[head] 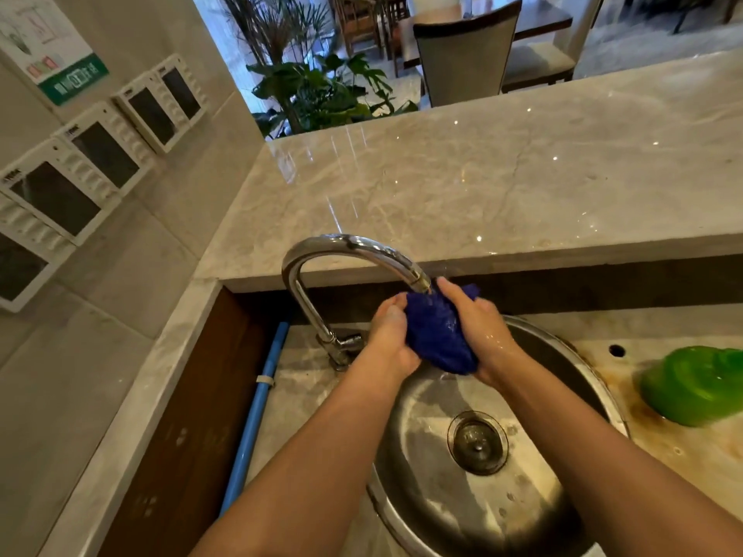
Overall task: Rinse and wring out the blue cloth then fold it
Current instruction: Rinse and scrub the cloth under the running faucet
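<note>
round steel sink (534,512), bunched blue cloth (436,335)

A green plastic item (695,385) is being kept on the stained counter (663,456). A blue pipe (257,416) is being held by a white clip (265,380); white panels (100,154) are being carried on the wall (120,315).

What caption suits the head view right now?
The left hand and right hand hold the bunched blue cloth under the faucet spout above the steel sink.
</note>
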Action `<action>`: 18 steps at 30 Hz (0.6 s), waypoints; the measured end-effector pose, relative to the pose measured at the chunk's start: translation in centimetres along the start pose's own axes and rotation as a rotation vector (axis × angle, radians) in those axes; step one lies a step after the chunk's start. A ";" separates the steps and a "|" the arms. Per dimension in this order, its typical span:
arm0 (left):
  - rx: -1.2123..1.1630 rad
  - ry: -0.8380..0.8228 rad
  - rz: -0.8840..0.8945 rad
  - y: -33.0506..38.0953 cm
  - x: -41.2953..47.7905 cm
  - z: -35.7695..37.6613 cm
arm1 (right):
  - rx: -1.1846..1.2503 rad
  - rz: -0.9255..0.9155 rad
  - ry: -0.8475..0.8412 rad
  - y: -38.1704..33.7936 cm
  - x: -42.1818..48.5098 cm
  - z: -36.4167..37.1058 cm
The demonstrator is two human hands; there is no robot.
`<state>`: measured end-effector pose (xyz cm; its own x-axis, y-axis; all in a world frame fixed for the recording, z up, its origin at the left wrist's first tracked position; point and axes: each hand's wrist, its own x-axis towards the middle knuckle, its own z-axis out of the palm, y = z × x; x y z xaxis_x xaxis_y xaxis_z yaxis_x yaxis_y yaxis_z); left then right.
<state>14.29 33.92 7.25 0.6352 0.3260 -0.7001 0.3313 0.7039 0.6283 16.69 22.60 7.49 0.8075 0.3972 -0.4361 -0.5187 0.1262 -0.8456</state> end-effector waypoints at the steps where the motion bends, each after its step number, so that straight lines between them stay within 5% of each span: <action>1: -0.003 0.015 -0.051 -0.1 -0.3 0.5 | -0.140 -0.113 0.049 0.0 -0.1 0.9; 5: -0.040 0.007 -0.088 -0.9 -0.4 1.5 | -0.740 -0.552 0.227 1.3 0.3 2.6; 7: 0.027 0.026 -0.107 -1.2 -1.2 1.4 | -0.741 -0.358 0.259 1.0 1.9 1.4; 10: 0.134 0.049 -0.086 -0.8 -1.4 1.1 | -0.277 0.097 0.146 0.2 2.6 0.2; 12: 0.073 0.082 -0.033 0.3 -0.8 1.3 | -0.054 0.131 0.061 0.3 2.2 0.9; 15: -0.055 0.216 0.071 0.9 0.6 2.0 | -0.294 -0.156 0.102 2.5 1.0 2.6; 18: 0.044 0.118 0.147 -1.0 0.5 2.1 | -0.608 -0.425 0.315 3.4 0.9 2.0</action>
<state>15.73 32.10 7.00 0.5937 0.4971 -0.6328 0.2727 0.6156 0.7394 15.10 25.22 4.83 0.9897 0.1399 -0.0295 0.0207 -0.3442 -0.9387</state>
